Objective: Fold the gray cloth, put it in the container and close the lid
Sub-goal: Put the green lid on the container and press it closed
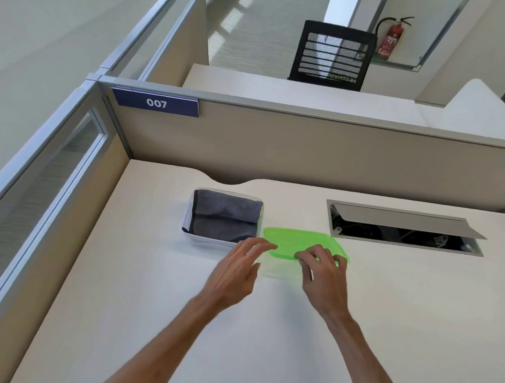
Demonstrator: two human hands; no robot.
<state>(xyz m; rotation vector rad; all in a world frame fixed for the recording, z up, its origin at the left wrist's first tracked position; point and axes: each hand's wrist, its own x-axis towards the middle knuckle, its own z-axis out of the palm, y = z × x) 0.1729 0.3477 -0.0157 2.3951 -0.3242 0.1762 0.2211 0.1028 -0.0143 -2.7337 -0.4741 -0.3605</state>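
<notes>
Cloth [224, 216], gray and folded, fills your clear container [187, 230]. Your right hand [323, 274] curls on the green lid's [298, 241] near edge; your left hand [238, 269] hovers spread, empty.

I see my two forearms bare from the bottom edge of the view up to the wrists, no sleeves showing. My left hand [234, 277] and right hand [324, 281] wear no gloves, rings, watch or bands; the fingers are slender, with short nails.

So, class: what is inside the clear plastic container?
The folded gray cloth fills the clear plastic container. Whatever lies beneath the cloth is hidden. The green plastic lid lies beside it.
</notes>
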